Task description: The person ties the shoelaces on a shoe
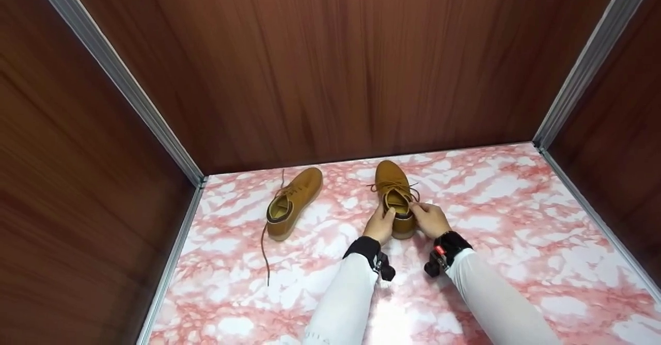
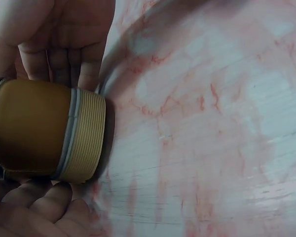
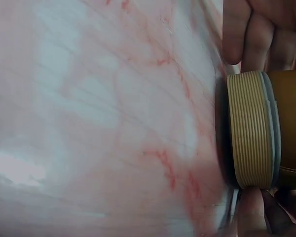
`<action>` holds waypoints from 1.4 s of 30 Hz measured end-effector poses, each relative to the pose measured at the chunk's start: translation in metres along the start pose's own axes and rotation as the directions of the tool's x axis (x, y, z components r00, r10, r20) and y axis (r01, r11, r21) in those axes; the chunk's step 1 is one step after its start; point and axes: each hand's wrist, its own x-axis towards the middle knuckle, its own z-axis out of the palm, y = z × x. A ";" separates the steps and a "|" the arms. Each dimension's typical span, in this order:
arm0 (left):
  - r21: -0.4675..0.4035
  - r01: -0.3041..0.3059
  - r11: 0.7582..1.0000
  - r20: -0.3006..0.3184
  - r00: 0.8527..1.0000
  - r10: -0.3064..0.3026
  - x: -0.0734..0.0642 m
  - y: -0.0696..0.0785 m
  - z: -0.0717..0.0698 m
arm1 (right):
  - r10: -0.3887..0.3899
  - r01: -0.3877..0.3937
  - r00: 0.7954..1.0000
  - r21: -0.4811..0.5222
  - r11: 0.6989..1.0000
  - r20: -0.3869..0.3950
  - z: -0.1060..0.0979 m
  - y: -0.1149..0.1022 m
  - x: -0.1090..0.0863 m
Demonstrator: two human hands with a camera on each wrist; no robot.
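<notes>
A tan lace-up shoe (image 1: 391,175), its laces tied in a bow, points toward the back wall with its heel facing me. My left hand (image 1: 380,226) grips the left side of its collar, thumb at the opening. On the opposite side, my right hand (image 1: 433,220) pinches the collar with the thumb over the rim. From the left wrist view, the heel (image 2: 34,128) stands between both hands, ridged sole close to the floor. The same ridged sole (image 3: 249,131) shows in the right wrist view, with fingers on either side.
Left of the held shoe rests the matching shoe (image 1: 302,192), angled to the right. Its loose brown lace (image 1: 265,257) trails over the red-and-white marbled floor (image 1: 232,293). A dark wooden wall (image 1: 330,66) stands just beyond the toes, with metal-edged side panels left and right.
</notes>
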 end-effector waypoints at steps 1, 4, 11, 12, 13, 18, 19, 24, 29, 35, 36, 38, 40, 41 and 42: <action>0.007 0.004 1.000 -0.004 1.000 -0.004 -0.001 0.000 -0.001 | 0.006 -0.006 1.000 0.022 1.000 0.009 0.001 0.000 0.000; 0.013 0.008 1.000 -0.002 1.000 -0.008 -0.004 0.000 -0.005 | 0.033 -0.037 0.999 0.101 0.994 0.040 0.002 -0.001 -0.002; 0.011 -0.023 1.000 0.026 0.999 0.022 -0.011 0.001 -0.020 | 0.042 -0.054 0.995 0.136 0.989 0.087 -0.005 -0.009 -0.004; 0.011 -0.027 1.000 0.030 0.999 0.026 -0.012 0.001 -0.023 | 0.038 -0.050 0.995 0.128 0.991 0.094 -0.006 -0.011 -0.004; 0.013 -0.032 0.999 0.036 0.999 0.032 -0.013 0.001 -0.025 | 0.032 -0.044 0.994 0.119 0.992 0.100 -0.009 -0.012 -0.004; 0.022 -0.073 0.997 0.047 0.996 0.072 -0.020 0.004 -0.041 | -0.011 -0.005 0.990 0.117 0.993 0.137 -0.018 -0.022 -0.006; 0.019 -0.079 0.997 0.049 0.996 0.078 -0.022 0.004 -0.045 | -0.027 0.011 0.990 0.112 0.994 0.140 -0.020 -0.024 -0.007; -0.022 -0.099 0.995 0.059 0.993 0.100 -0.031 0.004 -0.062 | -0.098 0.084 0.984 0.095 0.992 0.148 -0.025 -0.033 -0.015; -0.041 -0.120 0.992 0.079 0.989 0.123 -0.044 0.000 -0.078 | -0.148 0.126 0.976 0.142 0.982 0.162 -0.028 -0.039 -0.029; -0.009 -0.161 0.987 0.094 0.982 0.161 -0.061 -0.006 -0.098 | -0.219 0.191 0.964 0.177 0.966 0.153 -0.030 -0.050 -0.045; -0.005 -0.168 0.986 0.102 0.981 0.168 -0.065 -0.006 -0.102 | -0.226 0.199 0.962 0.176 0.964 0.154 -0.029 -0.052 -0.048; 0.014 -0.187 0.982 0.110 0.977 0.184 -0.071 -0.008 -0.110 | -0.249 0.222 0.955 0.169 0.960 0.161 -0.028 -0.055 -0.053; 0.053 -0.211 0.976 0.114 0.972 0.204 -0.076 -0.009 -0.119 | -0.272 0.244 0.947 0.166 0.955 0.173 -0.026 -0.059 -0.058; 0.075 -0.225 0.972 0.114 0.970 0.216 -0.079 -0.009 -0.124 | -0.283 0.255 0.942 0.163 0.953 0.180 -0.025 -0.061 -0.060; 0.102 -0.237 0.966 0.111 0.968 0.226 -0.081 -0.009 -0.128 | -0.292 0.262 0.938 0.168 0.950 0.188 -0.023 -0.063 -0.063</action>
